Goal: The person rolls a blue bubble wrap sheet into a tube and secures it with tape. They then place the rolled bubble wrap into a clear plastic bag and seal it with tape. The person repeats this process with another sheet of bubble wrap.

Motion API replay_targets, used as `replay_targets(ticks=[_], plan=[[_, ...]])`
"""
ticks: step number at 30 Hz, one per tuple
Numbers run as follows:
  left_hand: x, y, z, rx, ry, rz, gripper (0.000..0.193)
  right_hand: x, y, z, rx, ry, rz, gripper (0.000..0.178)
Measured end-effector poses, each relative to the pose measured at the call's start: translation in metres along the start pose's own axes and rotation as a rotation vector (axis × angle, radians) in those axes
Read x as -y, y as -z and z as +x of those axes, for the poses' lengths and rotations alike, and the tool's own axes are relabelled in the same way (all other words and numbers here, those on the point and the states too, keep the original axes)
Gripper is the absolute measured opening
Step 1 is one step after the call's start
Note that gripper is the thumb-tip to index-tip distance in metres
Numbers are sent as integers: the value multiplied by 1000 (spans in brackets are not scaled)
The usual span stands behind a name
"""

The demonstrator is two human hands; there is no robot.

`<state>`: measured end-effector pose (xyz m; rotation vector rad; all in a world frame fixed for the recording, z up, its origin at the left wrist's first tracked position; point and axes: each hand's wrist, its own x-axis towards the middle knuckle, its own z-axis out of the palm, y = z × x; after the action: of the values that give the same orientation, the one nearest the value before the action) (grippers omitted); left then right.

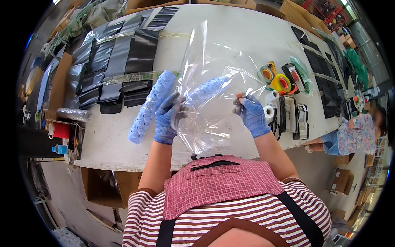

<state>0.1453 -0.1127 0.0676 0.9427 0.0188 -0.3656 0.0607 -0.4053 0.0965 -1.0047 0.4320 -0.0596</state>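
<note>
A large clear plastic bag [218, 53] is spread upright between my two blue-gloved hands. My left hand [166, 117] is closed on its left edge, with dark fingertips showing through the film. At the right edge, my right hand [252, 113] pinches the film between thumb and fingers. One rolled light-blue mat with a ring pattern [148, 113] lies slanted on the table, just left of my left hand. A second rolled blue mat [207, 89] shows through the bag; I cannot tell whether it is inside or behind it.
Stacks of folded black plastic bags [142, 51] cover the table's left, with more black bags [319, 70] at the right. Near my right hand are tape rolls [282, 83], white rolls [268, 112], scissors [276, 128] and black holders [291, 114]. A person [356, 133] stands beyond the right edge.
</note>
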Motion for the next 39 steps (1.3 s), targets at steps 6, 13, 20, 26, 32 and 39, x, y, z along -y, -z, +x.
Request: replay_targets(ticks=[6,13,20,26,32,39], plan=[[3,-2,1,-46,-50,23,35,11,15,19,-330,547,-385,33],[14,-42,-12,127,-431,503,28,18,-40,-7,188,197,-464,37],[18,-66,-27,313,-793,977,39,0,-68,13,162,24,-523,44],[27,-53,-27,278,-554,854,33,2,-44,19,143,-96,-327,31],[31,-61,2,296,-396,427,42,24,-7,5,-71,-29,21,19],[38,6,70,208,16,2104,85,123,6,-63,-189,259,-238,16]])
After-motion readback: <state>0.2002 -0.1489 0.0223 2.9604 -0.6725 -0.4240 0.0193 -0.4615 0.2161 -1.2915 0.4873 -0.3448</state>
